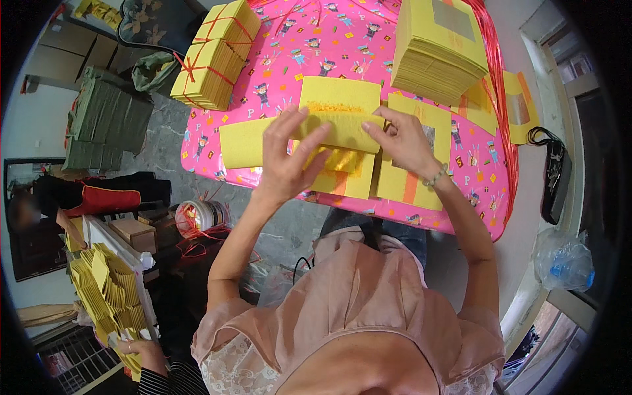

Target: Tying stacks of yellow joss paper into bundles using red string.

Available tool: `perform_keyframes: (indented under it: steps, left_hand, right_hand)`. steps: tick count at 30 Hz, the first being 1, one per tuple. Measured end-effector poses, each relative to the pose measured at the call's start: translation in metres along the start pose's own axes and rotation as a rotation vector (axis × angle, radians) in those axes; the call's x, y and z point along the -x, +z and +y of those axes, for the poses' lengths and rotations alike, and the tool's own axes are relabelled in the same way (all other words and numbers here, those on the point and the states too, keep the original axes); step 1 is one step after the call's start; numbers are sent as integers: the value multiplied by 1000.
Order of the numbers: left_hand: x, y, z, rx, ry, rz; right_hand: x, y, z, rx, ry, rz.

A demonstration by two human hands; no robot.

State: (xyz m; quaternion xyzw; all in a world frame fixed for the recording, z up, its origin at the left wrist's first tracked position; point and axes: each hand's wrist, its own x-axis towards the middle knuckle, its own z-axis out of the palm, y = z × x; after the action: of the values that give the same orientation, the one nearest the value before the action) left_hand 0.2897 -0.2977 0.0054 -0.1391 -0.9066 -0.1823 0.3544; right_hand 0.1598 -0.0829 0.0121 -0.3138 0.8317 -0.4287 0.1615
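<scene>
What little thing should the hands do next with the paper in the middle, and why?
Maybe smooth the yellow sheet gently with the left hand. Its lower part looks bent over and not quite flat. The right hand has thumb and finger at the sheet's right edge, so it could steady it, while the left fingers are spread near the other side.

A folded yellow paper sheet (pixel 345 128) is held at its right edge by the right hand (pixel 405 141), its left edge overlapped by the left hand (pixel 288 158). Red-tied yellow bundles (pixel 209 69) and a tall yellow stack (pixel 434 66) are set on the pink patterned tablecloth (pixel 283 76).
</scene>
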Motion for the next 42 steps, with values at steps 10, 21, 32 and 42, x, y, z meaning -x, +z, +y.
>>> perform_keyframes:
  steps: [10,21,32,42]
  left_hand:
    - [-10,41,-5,-84,-87,-462]
    - [-8,52,-17,-44,-136,-555]
    - [-9,55,-21,-11,-153,-579]
    - [-7,57,-23,10,-142,-583]
  right_hand:
    - [-77,9,70,-235,59,102]
    - [-75,1,47,224,-74,347]
    - [-111,23,30,304,-114,-40]
    - [-112,28,33,347,-147,-18]
